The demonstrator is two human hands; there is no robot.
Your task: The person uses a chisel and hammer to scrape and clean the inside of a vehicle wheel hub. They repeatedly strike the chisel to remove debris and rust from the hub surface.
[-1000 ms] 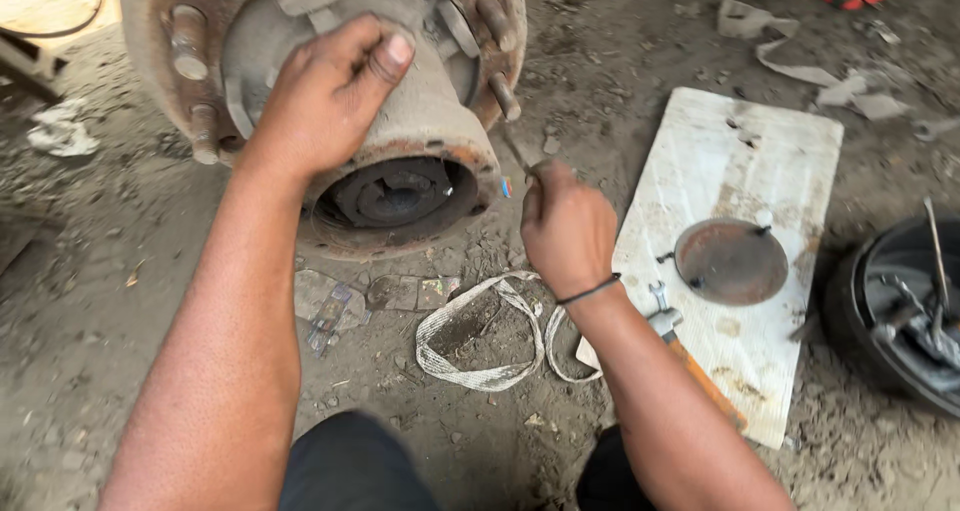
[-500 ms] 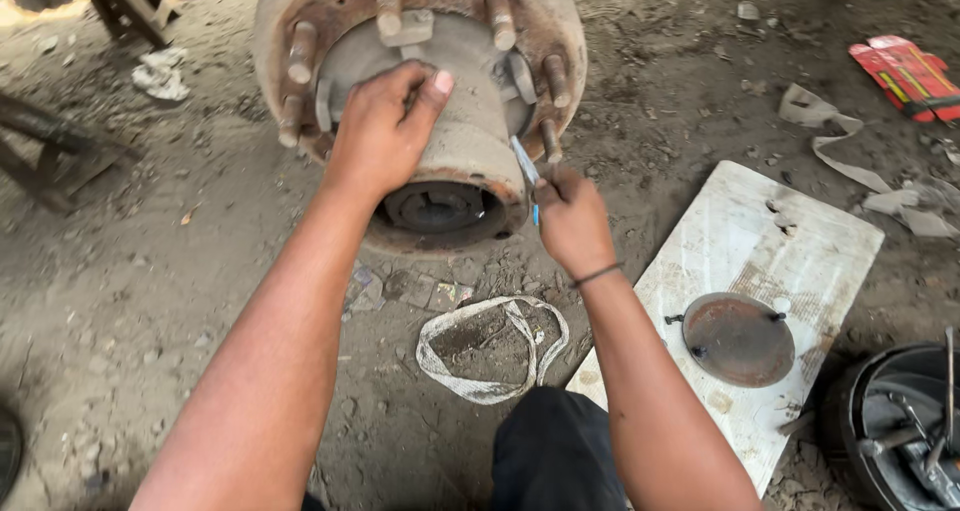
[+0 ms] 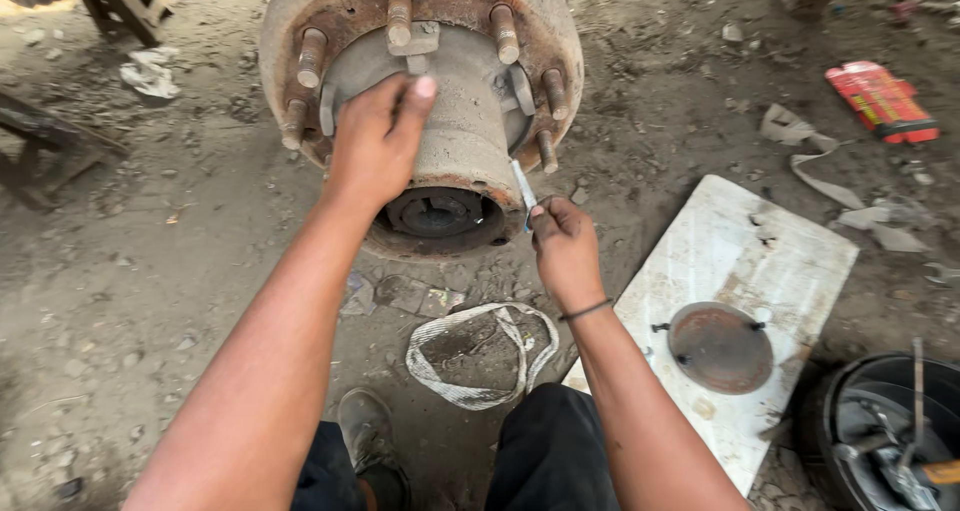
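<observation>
Wheel hub (image 3: 455, 131) — L hand (image 3: 375, 141) on top, R hand (image 3: 562, 241) w/ blade (image 3: 523, 189) beside.

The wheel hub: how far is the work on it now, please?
Done: the round rusty cover plate is off and lies on the white board, so the hub end is open. In hand: the left hand steadies the hub; the right hand holds a thin metal tool against its edge. Left: the hub itself remains mounted.
</observation>
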